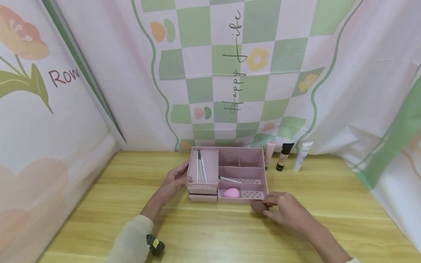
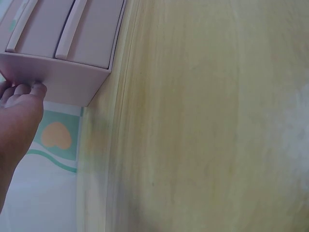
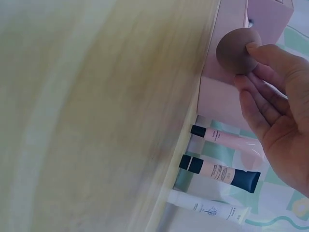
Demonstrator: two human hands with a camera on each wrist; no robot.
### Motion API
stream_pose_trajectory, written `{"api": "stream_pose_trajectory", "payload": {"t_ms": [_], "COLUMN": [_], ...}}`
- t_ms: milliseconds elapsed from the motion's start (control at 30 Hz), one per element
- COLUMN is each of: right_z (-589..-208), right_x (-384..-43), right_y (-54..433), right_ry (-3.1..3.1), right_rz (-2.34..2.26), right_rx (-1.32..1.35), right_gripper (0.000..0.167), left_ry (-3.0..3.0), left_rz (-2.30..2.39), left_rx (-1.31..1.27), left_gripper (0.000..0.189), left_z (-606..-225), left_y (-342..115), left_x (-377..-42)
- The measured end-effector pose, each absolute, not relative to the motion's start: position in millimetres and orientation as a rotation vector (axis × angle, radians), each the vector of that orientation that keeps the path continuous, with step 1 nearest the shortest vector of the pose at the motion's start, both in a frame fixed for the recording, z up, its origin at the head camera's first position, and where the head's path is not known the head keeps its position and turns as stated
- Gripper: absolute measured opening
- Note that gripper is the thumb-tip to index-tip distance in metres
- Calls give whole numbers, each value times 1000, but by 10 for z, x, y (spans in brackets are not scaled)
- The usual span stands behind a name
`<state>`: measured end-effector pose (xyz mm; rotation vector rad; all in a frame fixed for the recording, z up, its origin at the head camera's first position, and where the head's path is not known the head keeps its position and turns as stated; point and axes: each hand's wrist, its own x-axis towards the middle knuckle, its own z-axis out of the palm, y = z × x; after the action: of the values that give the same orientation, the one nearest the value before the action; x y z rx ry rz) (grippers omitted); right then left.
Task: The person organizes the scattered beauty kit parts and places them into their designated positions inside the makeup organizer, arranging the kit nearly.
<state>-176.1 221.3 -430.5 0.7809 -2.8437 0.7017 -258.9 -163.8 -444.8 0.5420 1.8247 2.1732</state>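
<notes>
A pink desk organizer [image 1: 241,175] stands near the back of the table, with drawer fronts [image 2: 46,29] at its lower left. My left hand [image 1: 175,179] holds its left side, the thumb at the top rim and the fingers against the outer wall. Between thumb and fingertips, my right hand [image 1: 286,210] pinches a brown makeup sponge [image 3: 236,50] in front of the organizer's right front corner. A pink makeup sponge [image 1: 231,193] lies in a front compartment. Slim brushes [image 1: 201,166] rest in the left top tray, and another thin brush [image 1: 230,179] lies in the middle compartment.
Right of the organizer stand a pink tube [image 3: 231,140], a beige and black tube [image 1: 284,156] and a white tube [image 1: 303,156]. A patterned curtain [image 1: 227,73] hangs along the table's back edge. A small black object [image 1: 155,245] sits by the left sleeve.
</notes>
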Motion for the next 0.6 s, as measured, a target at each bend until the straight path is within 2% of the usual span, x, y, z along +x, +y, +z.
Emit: {"api": "stream_pose_trajectory", "payload": {"t_ms": [267, 600], "right_z": [-4183, -4026], "right_x": [-1791, -1992], "right_y": [2196, 2168], "right_ry": [-2802, -2770], "right_rz": [723, 679], "right_rx": [797, 837], "right_gripper": [22, 22], "left_ry": [1826, 1828], "left_rz": [2172, 2159], "left_rx": [544, 546], "left_gripper": [77, 76], "left_z": [-4448, -4436], "left_y": [-1629, -1641], "left_x": [-2590, -2581]}}
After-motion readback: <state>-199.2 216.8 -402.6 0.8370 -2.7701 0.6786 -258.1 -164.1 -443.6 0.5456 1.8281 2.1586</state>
